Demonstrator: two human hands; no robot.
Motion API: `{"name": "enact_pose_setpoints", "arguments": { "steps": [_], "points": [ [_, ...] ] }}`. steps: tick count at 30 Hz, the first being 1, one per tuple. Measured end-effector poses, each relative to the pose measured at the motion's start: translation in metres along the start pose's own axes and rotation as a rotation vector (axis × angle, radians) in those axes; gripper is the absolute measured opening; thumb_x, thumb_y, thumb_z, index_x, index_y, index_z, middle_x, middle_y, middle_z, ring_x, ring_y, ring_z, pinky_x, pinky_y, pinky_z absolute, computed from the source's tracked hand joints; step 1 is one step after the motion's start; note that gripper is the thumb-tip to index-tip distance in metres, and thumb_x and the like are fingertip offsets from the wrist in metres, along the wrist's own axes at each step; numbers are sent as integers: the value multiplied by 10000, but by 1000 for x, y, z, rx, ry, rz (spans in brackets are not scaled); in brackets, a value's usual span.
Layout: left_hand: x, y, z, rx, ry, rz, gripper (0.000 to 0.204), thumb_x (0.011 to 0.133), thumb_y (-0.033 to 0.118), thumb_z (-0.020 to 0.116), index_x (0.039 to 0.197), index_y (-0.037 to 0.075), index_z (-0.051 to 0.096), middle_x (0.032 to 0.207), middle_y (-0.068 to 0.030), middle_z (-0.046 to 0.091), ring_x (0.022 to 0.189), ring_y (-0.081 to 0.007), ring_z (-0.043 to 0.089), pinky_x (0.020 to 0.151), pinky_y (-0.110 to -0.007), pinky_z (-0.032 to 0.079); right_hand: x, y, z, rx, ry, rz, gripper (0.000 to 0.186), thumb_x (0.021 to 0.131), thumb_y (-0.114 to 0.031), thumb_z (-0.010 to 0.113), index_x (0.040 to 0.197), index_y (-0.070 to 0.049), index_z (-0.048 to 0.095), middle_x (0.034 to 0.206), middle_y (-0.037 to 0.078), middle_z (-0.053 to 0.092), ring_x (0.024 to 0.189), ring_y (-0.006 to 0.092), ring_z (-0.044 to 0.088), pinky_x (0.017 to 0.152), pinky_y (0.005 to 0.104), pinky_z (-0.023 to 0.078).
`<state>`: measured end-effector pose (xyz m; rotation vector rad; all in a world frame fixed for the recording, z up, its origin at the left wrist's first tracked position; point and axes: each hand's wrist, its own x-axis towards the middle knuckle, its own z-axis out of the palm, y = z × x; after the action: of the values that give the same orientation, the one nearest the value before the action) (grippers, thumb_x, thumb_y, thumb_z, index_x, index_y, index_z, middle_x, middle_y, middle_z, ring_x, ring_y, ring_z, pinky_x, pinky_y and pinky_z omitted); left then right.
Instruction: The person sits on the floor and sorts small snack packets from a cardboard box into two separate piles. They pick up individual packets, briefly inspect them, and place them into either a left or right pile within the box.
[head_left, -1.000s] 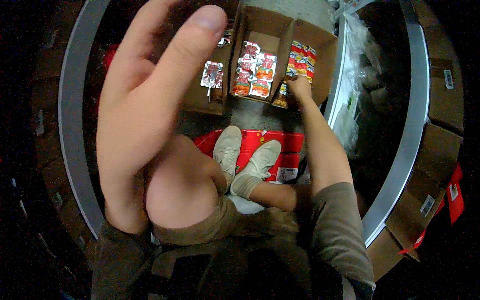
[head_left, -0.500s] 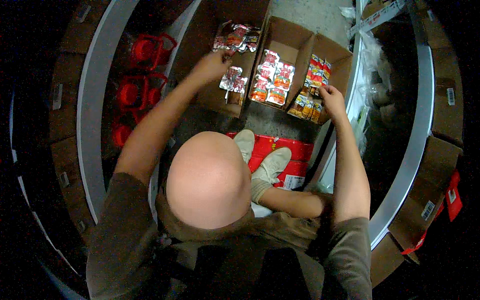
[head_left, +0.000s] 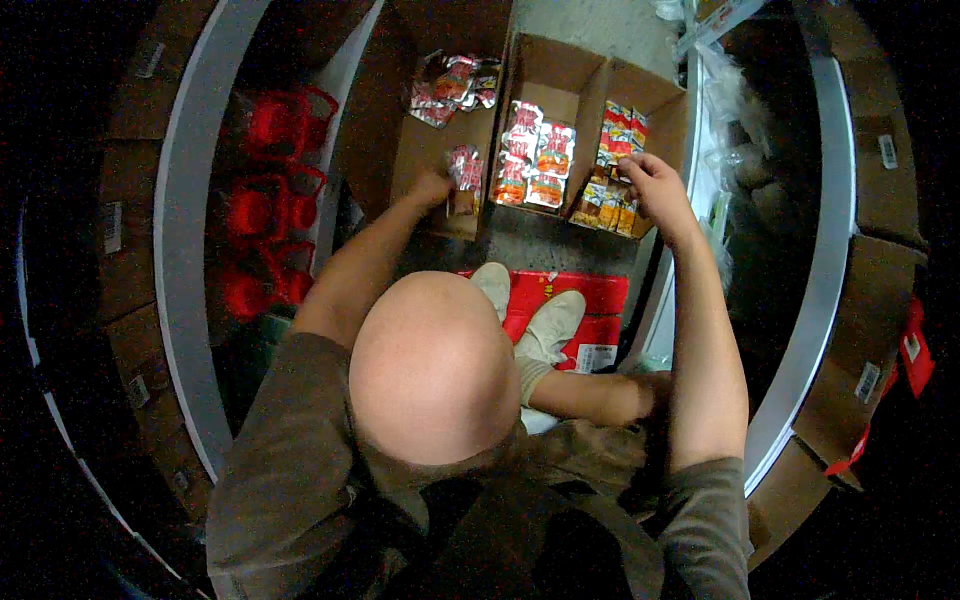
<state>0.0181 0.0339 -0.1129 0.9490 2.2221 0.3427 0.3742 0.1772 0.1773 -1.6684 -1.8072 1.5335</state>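
Observation:
My left hand [head_left: 429, 187] is low inside the left cardboard box [head_left: 400, 150], beside a small group of silver-and-red packets [head_left: 465, 172]; its fingers are blurred. A looser pile of similar packets [head_left: 455, 88] lies at that box's far end. My right hand [head_left: 657, 196] reaches into the right cardboard box [head_left: 648, 85], thumb and forefinger pinched at the edge of a red-and-yellow sachet [head_left: 620, 135]. Nearer in that box is a row of yellow-brown sachets [head_left: 603, 207]. Between the hands, the middle box [head_left: 560, 70] holds two columns of silver, red and orange packets [head_left: 540, 155].
Red basket-like items [head_left: 265, 205] sit on the left behind a pale shelf edge [head_left: 185, 230]. Clear plastic wrapping [head_left: 735, 130] hangs along the right shelf. A red carton [head_left: 600, 300] lies by my shoes [head_left: 550, 330]. Brown cartons [head_left: 885, 190] line both sides.
My left hand has moved from the far pile back toward the nearer packets in the left box. My right hand stays at the sachets, its fingers slightly further in. The view has shifted a little.

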Motion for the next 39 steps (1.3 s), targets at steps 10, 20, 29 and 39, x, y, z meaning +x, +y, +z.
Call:
{"name": "enact_pose_setpoints", "arguments": {
  "steps": [10,20,29,39],
  "points": [
    [-139,148,-230,-582,118,313,340,874,296,564,1094,38,554,957,-66,600,862,-161,553,759,-295,451,-69,-62,-19,105,145,-316,324,894,-276,605,1058,-2,651,900,99,677,800,161,618,731,296,494],
    [-376,307,-303,-618,-261,707,98,921,147,557,970,67,529,895,13,541,868,-82,506,793,-228,411,-197,-152,-12,778,-153,-580,261,923,-240,604,1055,-15,588,853,35,646,681,94,592,562,214,472],
    [-419,347,-259,-1071,-622,623,255,968,232,510,1144,49,538,937,-4,590,828,-89,560,740,-229,457,-268,-147,-40,650,136,-704,217,935,-173,585,1078,-10,603,855,12,611,795,71,565,697,212,467],
    [-401,317,-215,-1439,-1488,294,304,954,376,440,1097,137,564,837,-1,562,741,-116,534,667,-283,439,-270,-147,-21,1007,-224,-451,199,933,-166,591,1074,-30,560,901,18,623,775,65,581,694,219,495]
  ]
}}
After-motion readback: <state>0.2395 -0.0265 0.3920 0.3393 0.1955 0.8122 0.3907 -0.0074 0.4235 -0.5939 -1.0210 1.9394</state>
